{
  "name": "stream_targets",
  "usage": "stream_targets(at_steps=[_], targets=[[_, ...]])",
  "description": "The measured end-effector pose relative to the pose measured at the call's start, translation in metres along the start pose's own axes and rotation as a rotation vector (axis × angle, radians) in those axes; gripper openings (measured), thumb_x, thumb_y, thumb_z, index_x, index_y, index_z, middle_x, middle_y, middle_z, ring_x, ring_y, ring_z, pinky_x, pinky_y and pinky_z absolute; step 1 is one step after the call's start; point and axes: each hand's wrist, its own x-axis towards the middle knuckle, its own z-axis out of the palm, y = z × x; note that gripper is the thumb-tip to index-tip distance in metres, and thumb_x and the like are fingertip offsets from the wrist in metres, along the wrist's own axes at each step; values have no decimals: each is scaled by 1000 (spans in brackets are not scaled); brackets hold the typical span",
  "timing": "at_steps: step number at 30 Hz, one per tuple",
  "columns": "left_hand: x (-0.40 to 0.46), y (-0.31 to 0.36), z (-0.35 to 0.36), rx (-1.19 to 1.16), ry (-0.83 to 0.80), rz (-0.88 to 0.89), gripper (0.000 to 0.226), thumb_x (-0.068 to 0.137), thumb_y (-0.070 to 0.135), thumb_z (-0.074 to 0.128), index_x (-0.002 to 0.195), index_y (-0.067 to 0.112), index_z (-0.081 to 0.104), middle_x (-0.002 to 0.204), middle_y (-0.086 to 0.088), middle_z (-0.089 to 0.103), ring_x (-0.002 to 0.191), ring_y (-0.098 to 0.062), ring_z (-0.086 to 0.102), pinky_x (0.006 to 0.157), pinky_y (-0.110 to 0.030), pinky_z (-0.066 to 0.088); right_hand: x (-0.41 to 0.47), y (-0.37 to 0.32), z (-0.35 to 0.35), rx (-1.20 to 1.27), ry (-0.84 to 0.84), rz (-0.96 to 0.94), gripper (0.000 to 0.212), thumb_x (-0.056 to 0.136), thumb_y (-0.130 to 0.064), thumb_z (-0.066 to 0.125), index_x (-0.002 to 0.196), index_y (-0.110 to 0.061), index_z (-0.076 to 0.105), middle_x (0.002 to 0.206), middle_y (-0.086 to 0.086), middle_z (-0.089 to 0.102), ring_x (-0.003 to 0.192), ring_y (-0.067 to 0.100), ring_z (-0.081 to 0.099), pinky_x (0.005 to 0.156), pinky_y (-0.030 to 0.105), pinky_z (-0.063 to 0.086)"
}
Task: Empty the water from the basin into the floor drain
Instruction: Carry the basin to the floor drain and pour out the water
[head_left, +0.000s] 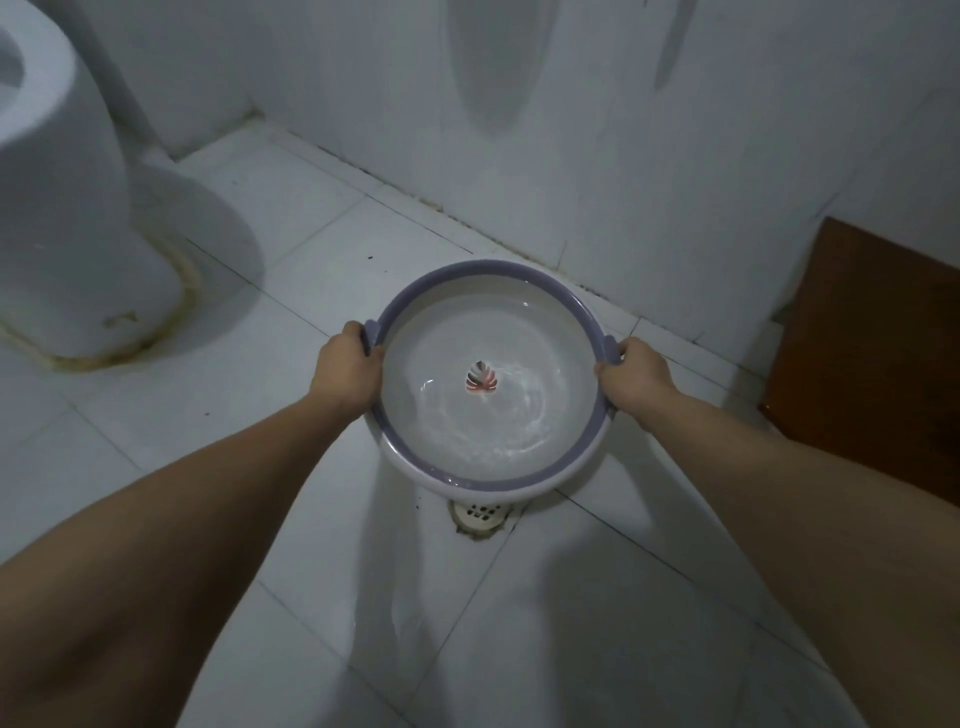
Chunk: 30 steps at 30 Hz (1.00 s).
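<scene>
basin (395, 304): round, white inside, purple rim, small tab handles on both sides; held in the air over the floor, near edge tipped slightly down toward the person.
water (498, 415): shallow layer in the basin, rippled, pooled toward the near side; none seen going over the rim.
leaf print (481, 378): red and dark leaf mark on the basin bottom, centre, seen through the water.
left hand (349, 368): clamped on the left rim at the tab handle, fingers curled over the edge, thumb side on top.
right hand (635, 375): clamped on the right rim at the other handle, same grip; arm stretched out.
floor drain (480, 514): round perforated white cover in the floor tile, stained grout ring; directly under the basin's near edge, far half hidden by the basin.
floor (311, 218): pale tiles, a few dark specks, a wet sheen on the tiles near the person below the drain.
toilet (62, 208): white base at far left, yellowed sealant around its foot; well apart from the basin.
wall (623, 130): white tile, behind the basin, dark grime along the floor joint.
brown panel (872, 353): wooden-looking board at the right, against the wall, near the right forearm.
</scene>
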Motion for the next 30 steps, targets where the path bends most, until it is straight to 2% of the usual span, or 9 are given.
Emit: stream_targets(at_steps=[3, 8, 19, 26, 30], targets=[[2, 4, 4, -4, 2, -2, 29, 100, 23, 45, 120, 4, 54, 110, -18, 63, 86, -27, 54, 72, -36, 44, 2, 3, -2, 1, 10, -3, 27, 98, -21, 50, 116, -2, 57, 115, 21, 63, 100, 35, 61, 76, 34, 49], [3, 8, 9, -11, 5, 0, 30, 102, 24, 44, 123, 5, 53, 112, -16, 62, 86, -26, 54, 72, -35, 44, 4, 7, -3, 19, 22, 1, 35, 101, -30, 46, 118, -1, 55, 116, 22, 62, 101, 36, 61, 80, 37, 50], [5, 4, 11, -2, 6, -10, 29, 102, 22, 44, 123, 5, 53, 114, -18, 62, 87, -27, 54, 74, -35, 45, 6, 7, 1, 0, 14, -8, 31, 100, -24, 48, 119, 0, 54, 116, 22, 61, 94, 33, 59, 74, 34, 46], [5, 3, 10, -10, -2, -17, 30, 103, 26, 43, 124, 6, 52, 110, -14, 61, 86, -27, 55, 73, -35, 46, 6, 7, 1, 1, 16, -11, 33, 100, -27, 47, 119, 0, 54, 117, 23, 61, 103, 38, 61, 85, 41, 52], [4, 3, 10, -14, -1, -8, 30, 103, 26, 44, 124, 6, 52, 106, -11, 59, 85, -25, 54, 73, -34, 45, 7, 8, 1, 7, 13, -5, 30, 100, -28, 47, 115, -2, 55, 113, 21, 62, 97, 35, 60, 81, 40, 52]])
